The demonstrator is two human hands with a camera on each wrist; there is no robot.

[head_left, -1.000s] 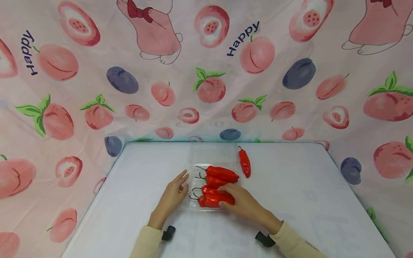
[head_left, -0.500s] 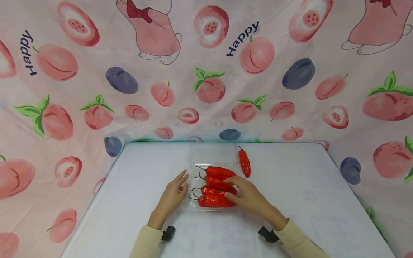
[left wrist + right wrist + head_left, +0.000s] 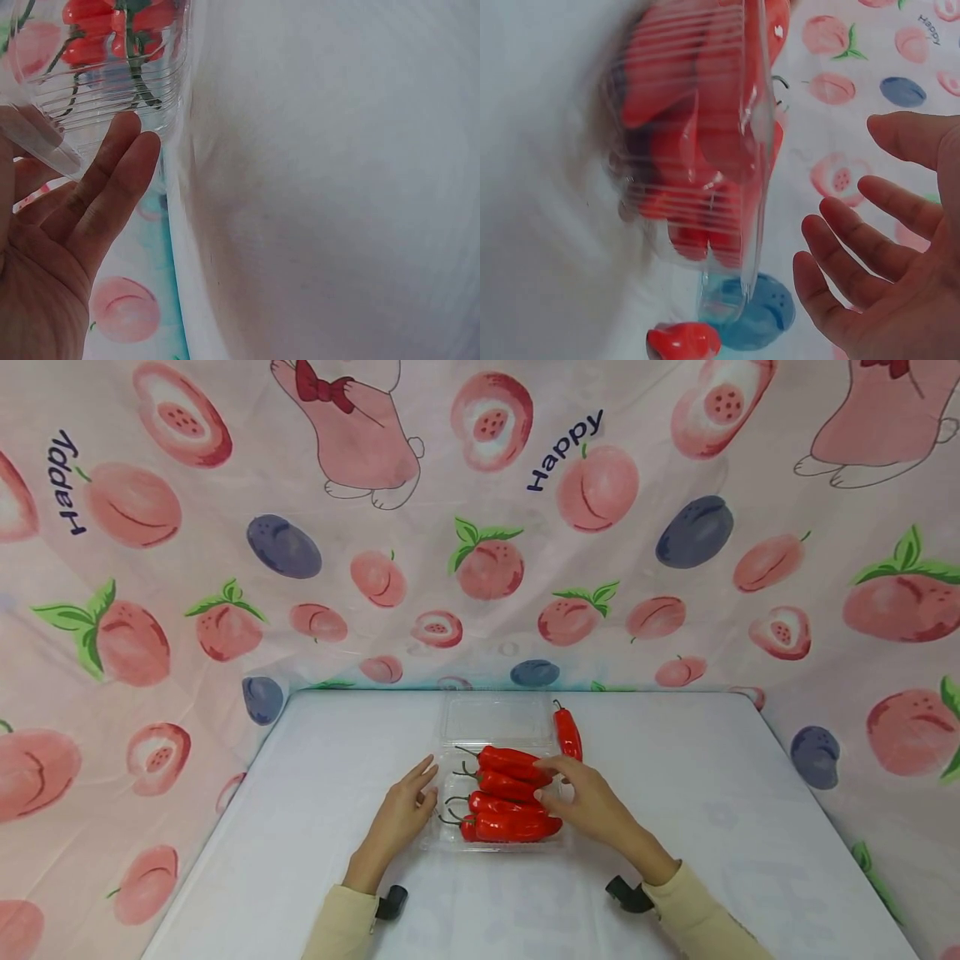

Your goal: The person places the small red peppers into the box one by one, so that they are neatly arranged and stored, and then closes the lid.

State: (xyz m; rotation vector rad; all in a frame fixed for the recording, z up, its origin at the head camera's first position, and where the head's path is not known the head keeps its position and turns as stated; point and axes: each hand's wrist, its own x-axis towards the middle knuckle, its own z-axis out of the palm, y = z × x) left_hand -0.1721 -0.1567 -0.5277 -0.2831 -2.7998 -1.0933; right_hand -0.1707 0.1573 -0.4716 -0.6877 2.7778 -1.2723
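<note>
Several long red chili peppers (image 3: 513, 827) lie in a clear plastic clamshell box (image 3: 497, 718), stems to the left; its lid is folded back flat. My left hand (image 3: 402, 814) is at the box's left side, and in the left wrist view its extended fingertips (image 3: 124, 127) lie against the ribbed plastic wall. My right hand (image 3: 592, 802) is over the box's right edge by the pepper tips. In the right wrist view its fingers are spread and hold nothing; whether they touch a pepper is unclear from the head view.
One more red chili pepper (image 3: 567, 732) lies on the white table (image 3: 675, 760) right of the lid, its lower end hidden behind my right hand. A fruit-printed cloth (image 3: 420, 577) hangs behind the table and along its sides.
My right hand has let go of the nearest pepper and moved back and to the right, toward the farther pepper tips. My left hand has stayed in place.
</note>
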